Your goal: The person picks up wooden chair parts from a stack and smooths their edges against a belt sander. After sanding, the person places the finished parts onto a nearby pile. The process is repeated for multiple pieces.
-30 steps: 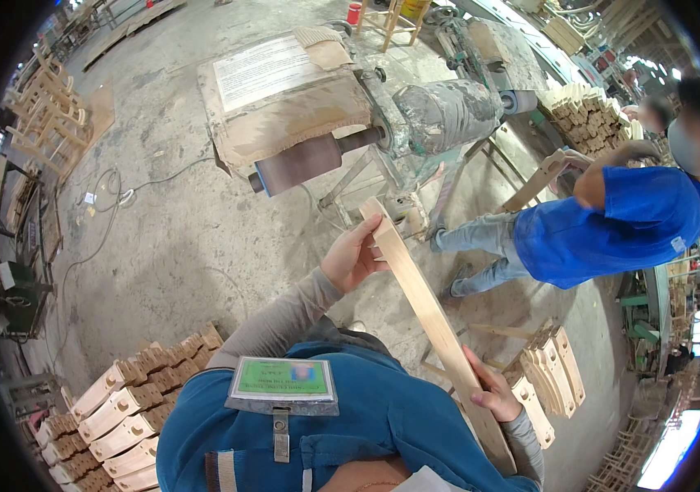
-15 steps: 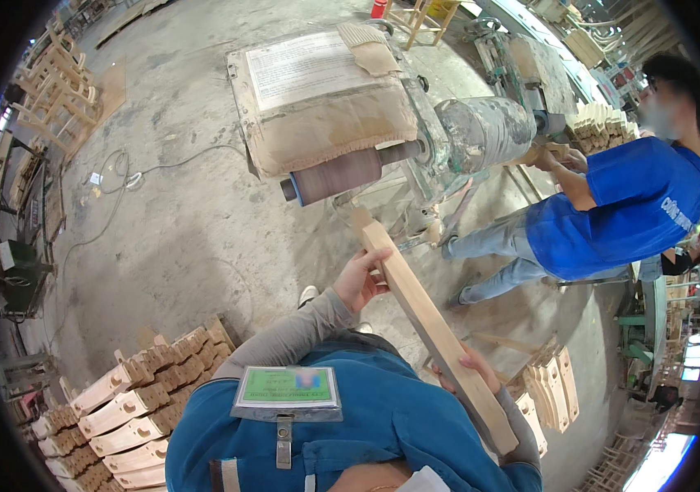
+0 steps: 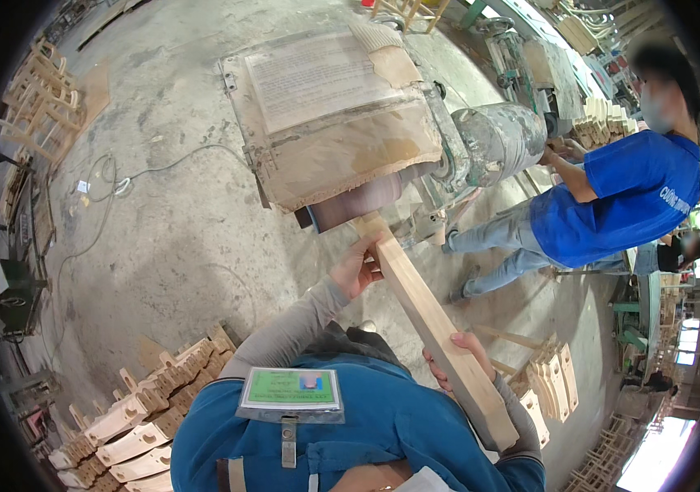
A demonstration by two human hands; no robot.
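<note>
A long, pale wooden bar [image 3: 436, 324] lies slantwise in front of my body, its far end up against the brown sanding drum [image 3: 358, 202]. Near that far end, my left hand [image 3: 358, 266] grips the bar's left side with thumb and fingers. Lower down, my right hand [image 3: 463, 358] is wrapped round the bar, with the thumb side on the right and fingertips showing at the left edge. Whether the bar's tip truly touches the drum I cannot fully tell.
The sanding machine's padded cover [image 3: 334, 123] carries a printed sheet. Curved wooden parts [image 3: 141, 447] are stacked at lower left, others [image 3: 555, 381] at lower right. A co-worker in a blue shirt [image 3: 620, 201] stands at the right by another machine. A cable [image 3: 161, 168] crosses the floor.
The bar's far end has come up to the drum, both hands still holding it. The machine appears larger and nearer. The co-worker's hands have shifted slightly.
</note>
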